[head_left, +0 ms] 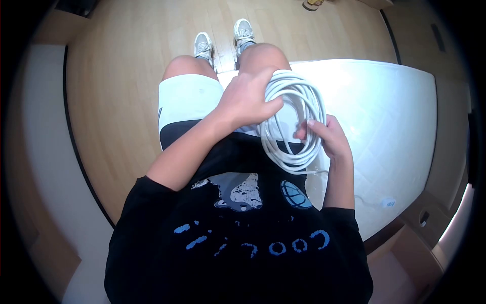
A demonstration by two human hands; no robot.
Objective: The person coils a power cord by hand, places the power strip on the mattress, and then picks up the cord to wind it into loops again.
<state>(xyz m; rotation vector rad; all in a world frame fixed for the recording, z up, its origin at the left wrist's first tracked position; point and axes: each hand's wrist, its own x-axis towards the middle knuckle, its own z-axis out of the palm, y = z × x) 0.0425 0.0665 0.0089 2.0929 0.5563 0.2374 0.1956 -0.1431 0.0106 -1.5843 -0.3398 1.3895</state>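
Note:
A coil of white cable (289,160), wound in several loops, is held up over my lap. My left hand (249,99) grips its upper left side, with the thumb across the loops and the other fingers mostly hidden behind. On the right side, my right hand (330,136) is closed around the strands, its fingertips showing inside the ring. One length of cable leaves the bottom of the coil and runs right, past my right forearm, onto the white surface. A small white piece with a printed label (389,203) lies there.
I sit at the edge of a white, mattress-like surface (385,116) that stretches to my right. Wooden flooring (121,96) lies ahead and to the left, under my shoes (244,33). A small yellowish object (313,4) is at the top edge. Brown furniture (420,238) stands at lower right.

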